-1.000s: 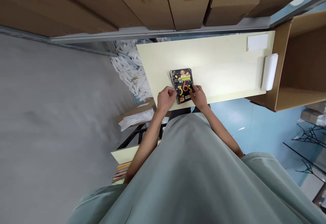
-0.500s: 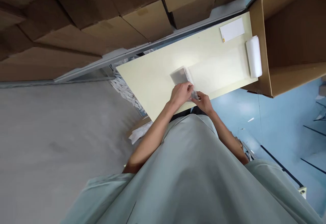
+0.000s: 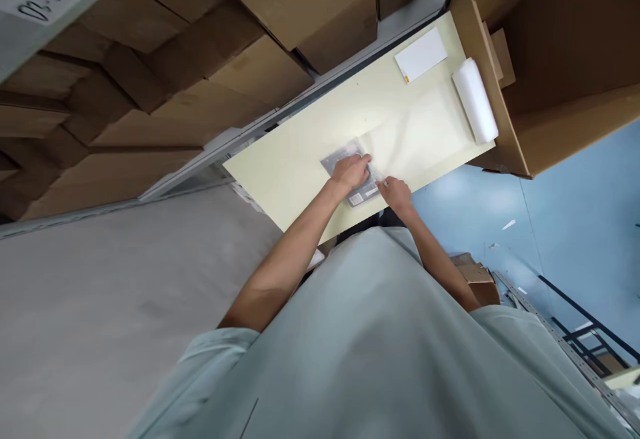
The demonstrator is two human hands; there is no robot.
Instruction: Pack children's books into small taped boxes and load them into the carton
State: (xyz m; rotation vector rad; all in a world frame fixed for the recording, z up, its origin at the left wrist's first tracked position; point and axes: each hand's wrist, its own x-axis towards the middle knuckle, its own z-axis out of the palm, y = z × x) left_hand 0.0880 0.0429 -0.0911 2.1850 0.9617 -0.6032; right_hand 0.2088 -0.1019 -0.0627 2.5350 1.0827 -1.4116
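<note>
A flat grey package (image 3: 357, 196) with a white label at its near end lies slanted on the cream tabletop (image 3: 285, 159). Clear plastic wrap (image 3: 374, 178) shows along its right side. My left hand (image 3: 351, 170) rests across the top of the package, fingers curled over its right edge. At the near right corner, my right hand (image 3: 395, 194) is closed in a pinch on the edge of the plastic wrap. What lies under the left palm is hidden.
A white roll (image 3: 475, 100) lies at the tabletop's right end, against a large open cardboard box (image 3: 495, 92). A white flat box (image 3: 421, 55) sits near the back edge. Stacked cartons (image 3: 240, 79) fill the shelf behind. A smaller carton (image 3: 477, 279) stands below my right arm.
The package, tilted up on edge before, now lies flat with its label showing. My left hand has flattened over it. The right hand has drawn slightly away, and the view has turned.
</note>
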